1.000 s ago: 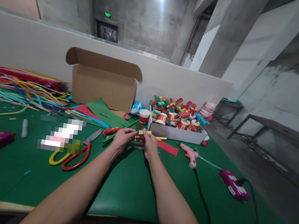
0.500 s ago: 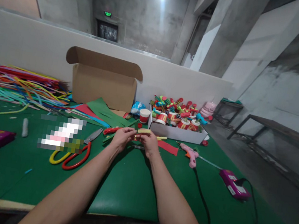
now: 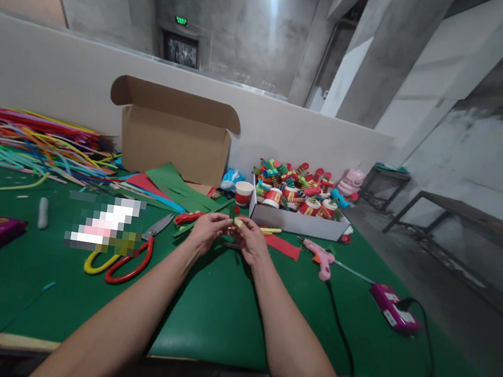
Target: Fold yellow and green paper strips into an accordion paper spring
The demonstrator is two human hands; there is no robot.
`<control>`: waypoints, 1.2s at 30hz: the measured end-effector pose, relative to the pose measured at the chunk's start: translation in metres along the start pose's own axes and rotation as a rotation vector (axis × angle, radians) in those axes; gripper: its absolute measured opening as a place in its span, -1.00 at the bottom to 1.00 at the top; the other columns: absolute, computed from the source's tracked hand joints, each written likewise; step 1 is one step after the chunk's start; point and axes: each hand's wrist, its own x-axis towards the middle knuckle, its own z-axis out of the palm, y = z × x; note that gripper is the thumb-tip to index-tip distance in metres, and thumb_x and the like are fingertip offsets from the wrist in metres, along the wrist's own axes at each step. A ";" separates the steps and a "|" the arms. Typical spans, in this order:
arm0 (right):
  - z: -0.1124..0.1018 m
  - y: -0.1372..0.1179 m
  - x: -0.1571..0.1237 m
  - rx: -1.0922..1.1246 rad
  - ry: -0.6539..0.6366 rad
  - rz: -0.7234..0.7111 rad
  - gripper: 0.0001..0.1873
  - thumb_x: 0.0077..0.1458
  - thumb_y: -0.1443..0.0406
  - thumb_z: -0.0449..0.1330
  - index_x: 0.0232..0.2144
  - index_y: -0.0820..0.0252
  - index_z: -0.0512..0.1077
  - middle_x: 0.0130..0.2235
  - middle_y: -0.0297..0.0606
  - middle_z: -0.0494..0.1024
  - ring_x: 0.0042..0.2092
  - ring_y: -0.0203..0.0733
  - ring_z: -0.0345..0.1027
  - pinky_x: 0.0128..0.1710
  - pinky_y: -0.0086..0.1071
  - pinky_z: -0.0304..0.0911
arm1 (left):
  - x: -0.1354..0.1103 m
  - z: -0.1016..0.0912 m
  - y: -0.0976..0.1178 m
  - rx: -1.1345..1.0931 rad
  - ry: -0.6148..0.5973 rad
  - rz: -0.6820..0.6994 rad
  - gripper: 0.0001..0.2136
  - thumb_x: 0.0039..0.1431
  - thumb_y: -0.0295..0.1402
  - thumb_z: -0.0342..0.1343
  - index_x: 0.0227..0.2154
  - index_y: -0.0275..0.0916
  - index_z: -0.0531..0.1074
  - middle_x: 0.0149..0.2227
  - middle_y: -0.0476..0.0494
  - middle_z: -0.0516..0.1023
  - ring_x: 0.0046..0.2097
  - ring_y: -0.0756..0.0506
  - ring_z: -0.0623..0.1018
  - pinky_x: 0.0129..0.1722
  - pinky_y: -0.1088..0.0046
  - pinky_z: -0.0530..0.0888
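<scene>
Both my hands meet over the middle of the green table (image 3: 213,315). My left hand (image 3: 207,232) and my right hand (image 3: 250,241) pinch a small yellow strip piece (image 3: 237,223) between their fingertips, a little above the mat. What else sits between the fingers is too small to make out. Just beyond the hands lie a yellow strip (image 3: 271,230) and a red felt piece (image 3: 283,247). Red-handled scissors (image 3: 188,219) lie just left of my left hand.
A white tray of finished colourful craft pieces (image 3: 296,220) stands behind the hands, a paper cup (image 3: 243,193) and an open cardboard box (image 3: 174,136) beside it. A pink glue gun (image 3: 321,260) with its cable lies right. Large scissors (image 3: 128,255) and pipe cleaners (image 3: 26,145) lie left.
The yellow piece between my fingertips has turned and now shows smaller. Both hands stay nearly where they were; the view has tipped slightly.
</scene>
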 end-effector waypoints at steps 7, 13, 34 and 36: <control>0.003 -0.001 -0.002 -0.064 0.037 -0.004 -0.66 -0.39 0.25 0.42 -0.49 0.20 0.42 -0.49 -0.43 0.51 -0.47 -0.41 0.37 -0.39 -0.50 0.31 | 0.000 0.001 -0.001 0.006 0.026 0.002 -0.60 -0.58 -0.30 0.43 -0.57 -0.34 0.44 -0.58 -0.03 0.47 -0.52 0.03 0.43 -0.45 0.48 0.34; 0.005 -0.004 -0.005 -0.069 0.043 0.000 -0.64 -0.43 0.27 0.43 -0.51 0.19 0.41 -0.51 -0.44 0.50 -0.49 -0.41 0.37 -0.40 -0.49 0.32 | 0.000 0.002 0.000 0.039 0.047 -0.004 -0.60 -0.61 -0.32 0.42 -0.59 -0.34 0.44 -0.60 -0.03 0.47 -0.54 0.04 0.41 -0.47 0.49 0.32; 0.006 0.000 -0.002 -0.064 0.103 -0.043 -0.64 -0.44 0.23 0.43 -0.51 0.17 0.41 -0.56 -0.45 0.48 -0.52 -0.39 0.34 -0.44 -0.47 0.33 | 0.001 0.000 -0.002 0.066 0.030 0.013 -0.66 -0.57 -0.35 0.39 -0.59 -0.32 0.46 -0.58 -0.06 0.50 -0.53 0.00 0.45 -0.45 0.45 0.37; 0.006 0.000 -0.001 -0.075 0.105 -0.057 -0.64 -0.43 0.24 0.42 -0.48 0.17 0.44 -0.54 -0.44 0.49 -0.50 -0.38 0.36 -0.42 -0.46 0.34 | 0.001 0.000 -0.002 0.060 0.022 0.013 -0.67 -0.55 -0.36 0.39 -0.57 -0.33 0.48 -0.56 -0.09 0.51 -0.51 -0.01 0.46 -0.43 0.43 0.39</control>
